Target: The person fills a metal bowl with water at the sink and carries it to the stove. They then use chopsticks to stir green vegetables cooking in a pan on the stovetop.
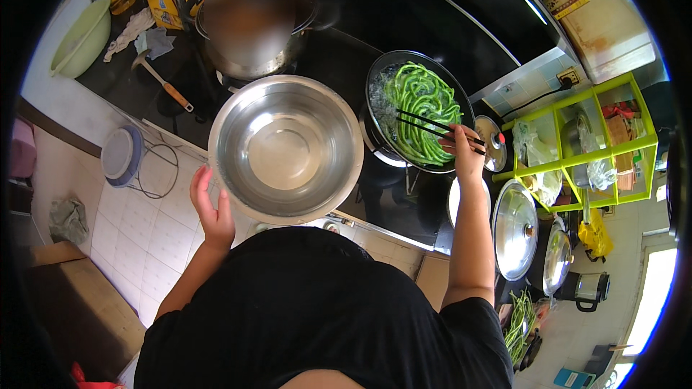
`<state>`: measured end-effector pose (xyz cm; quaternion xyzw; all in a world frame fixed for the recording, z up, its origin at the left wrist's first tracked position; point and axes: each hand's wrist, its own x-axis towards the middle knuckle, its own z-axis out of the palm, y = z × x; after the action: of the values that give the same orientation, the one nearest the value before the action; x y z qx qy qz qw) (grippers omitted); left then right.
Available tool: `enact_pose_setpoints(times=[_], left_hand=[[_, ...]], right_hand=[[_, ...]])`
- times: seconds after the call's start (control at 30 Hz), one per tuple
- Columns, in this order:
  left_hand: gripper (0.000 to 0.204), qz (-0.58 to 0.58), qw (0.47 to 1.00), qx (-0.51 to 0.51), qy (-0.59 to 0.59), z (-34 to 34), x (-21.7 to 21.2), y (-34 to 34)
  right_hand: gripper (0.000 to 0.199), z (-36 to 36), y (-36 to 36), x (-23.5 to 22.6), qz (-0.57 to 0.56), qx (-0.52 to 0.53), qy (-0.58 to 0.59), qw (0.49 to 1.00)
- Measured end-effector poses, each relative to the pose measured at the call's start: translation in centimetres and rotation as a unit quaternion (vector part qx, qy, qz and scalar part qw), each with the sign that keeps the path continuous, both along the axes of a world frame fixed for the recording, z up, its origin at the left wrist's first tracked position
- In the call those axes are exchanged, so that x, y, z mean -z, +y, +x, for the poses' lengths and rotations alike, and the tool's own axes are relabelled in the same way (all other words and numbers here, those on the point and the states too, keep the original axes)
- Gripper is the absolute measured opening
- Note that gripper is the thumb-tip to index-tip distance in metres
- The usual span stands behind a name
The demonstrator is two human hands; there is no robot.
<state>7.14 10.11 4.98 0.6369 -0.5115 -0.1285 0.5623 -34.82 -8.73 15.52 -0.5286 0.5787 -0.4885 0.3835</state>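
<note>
My right grip (467, 150), near three o'clock of the view, pinched a pair of dark chopsticks (427, 124), whose tips pointed toward ten o'clock across the long green beans (416, 90); I could not tell whether the tips touched them. The beans lay coiled in bubbling liquid inside a dark round pan (370, 94), at two o'clock on the black stove worktop (130, 109). My left grip (212, 205), between eight and nine o'clock, was spread, thumb apart from the fingers, just beside the lower-left rim of a wide steel bowl (285, 145); whether I touched that rim I could not tell. The bowl, at ten o'clock, showed its bare shiny inside. Beyond it, at eleven, stood a large steel pot (252, 65), its upper part blurred, and at ten a ladle (164, 81) with a wooden handle lay on the worktop. A bright green rack (605, 142) stood at three o'clock, a glass lid (515, 234) at four, and loose green stalks (519, 328) between four and five.
</note>
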Motion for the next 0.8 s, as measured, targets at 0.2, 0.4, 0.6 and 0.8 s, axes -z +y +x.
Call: enact_pose_setpoints(times=[0.2,0.4,0.6,0.8], left_hand=[[0.04,-0.035,0.995,0.061,-0.066,-3.5,-1.9,-0.2],[0.029,-0.007,0.99,0.08,-0.113,-6.9,-2.6,-1.2],[0.027,0.026,0.98,0.105,-0.165,-7.8,-2.6,-0.9],[0.029,0.014,0.989,0.017,-0.144,-6.6,-2.5,-1.3]], right_hand=[[0.026,-1.4,-0.4,-4.5,-0.039,-0.05,-0.055,0.996],[0.023,-2.1,-6.6,-2.2,-0.145,-0.06,-0.018,0.987],[0.015,-2.8,-6.2,0.1,-0.21,-0.117,0.249,0.938],[0.017,-4.9,-4.9,-1.1,-0.123,-0.149,0.214,0.958]])
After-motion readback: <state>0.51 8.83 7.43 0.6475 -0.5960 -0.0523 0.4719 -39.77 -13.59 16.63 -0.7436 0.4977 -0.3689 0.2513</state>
